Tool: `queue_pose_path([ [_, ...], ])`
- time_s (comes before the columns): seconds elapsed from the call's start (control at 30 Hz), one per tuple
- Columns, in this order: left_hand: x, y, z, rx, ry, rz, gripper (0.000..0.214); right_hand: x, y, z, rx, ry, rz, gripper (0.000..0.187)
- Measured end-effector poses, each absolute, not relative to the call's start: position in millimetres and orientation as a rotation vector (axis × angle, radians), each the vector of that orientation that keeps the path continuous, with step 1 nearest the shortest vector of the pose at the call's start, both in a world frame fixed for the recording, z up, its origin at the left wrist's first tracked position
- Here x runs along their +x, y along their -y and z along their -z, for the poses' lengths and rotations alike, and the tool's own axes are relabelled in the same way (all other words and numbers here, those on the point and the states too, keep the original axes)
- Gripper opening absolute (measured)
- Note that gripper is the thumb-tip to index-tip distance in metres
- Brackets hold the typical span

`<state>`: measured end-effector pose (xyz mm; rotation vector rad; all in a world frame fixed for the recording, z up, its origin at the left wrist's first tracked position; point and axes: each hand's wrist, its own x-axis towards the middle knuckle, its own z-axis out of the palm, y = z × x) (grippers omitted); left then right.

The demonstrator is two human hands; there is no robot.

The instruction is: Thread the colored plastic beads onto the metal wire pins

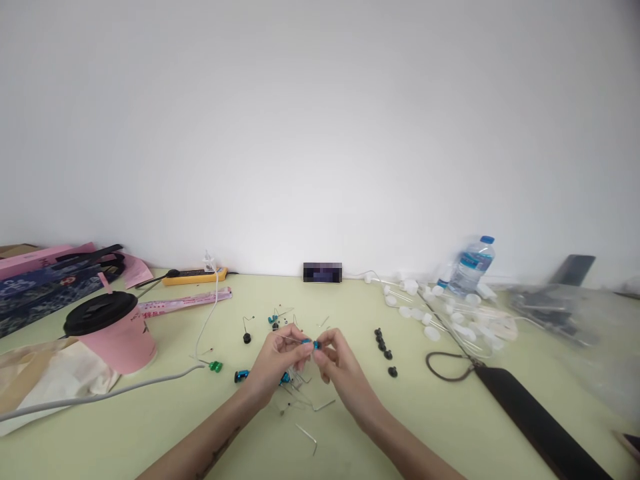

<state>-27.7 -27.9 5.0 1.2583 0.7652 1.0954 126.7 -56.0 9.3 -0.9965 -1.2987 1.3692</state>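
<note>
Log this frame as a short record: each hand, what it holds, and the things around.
left hand: pinching blue item, shape too small to tell
right hand: pinching blue item too
below hands: bent rod
left side: pink cup, black lid on; green item
right side: black pieces in a loose line; bottle

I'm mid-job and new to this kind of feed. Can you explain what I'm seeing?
There's no machine: these are a person's bare left hand and right hand. The single picture comes from a camera on their head, looking forward and down. Their fingertips pinch a small blue part, too small to make out. On the pale green table lie small black pieces and an L-shaped metal rod. A lidded pink cup stands left; a water bottle, right.
</note>
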Motion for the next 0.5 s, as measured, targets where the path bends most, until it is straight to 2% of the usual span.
queue_pose_path([
  [0.1,-28,24,1,1.212,-0.74,-1.11,0.024,132,52,-10,-0.981,1.313,-1.369,0.047],
  [0.17,-28,22,5,1.233,-0.722,-1.09,0.026,134,50,-10,-1.006,1.319,-1.5,0.041],
  [0.27,-28,21,9,1.259,-0.702,-1.074,0.027,134,50,-9,-1.033,1.329,-1.651,0.055],
  [0.37,-28,20,11,1.253,-0.694,-1.096,0.026,136,50,-8,-0.979,1.331,-1.556,0.038],
  [0.5,-28,18,9,1.237,-0.7,-1.098,0.027,139,46,-7,-1.01,1.358,-1.428,0.044],
])
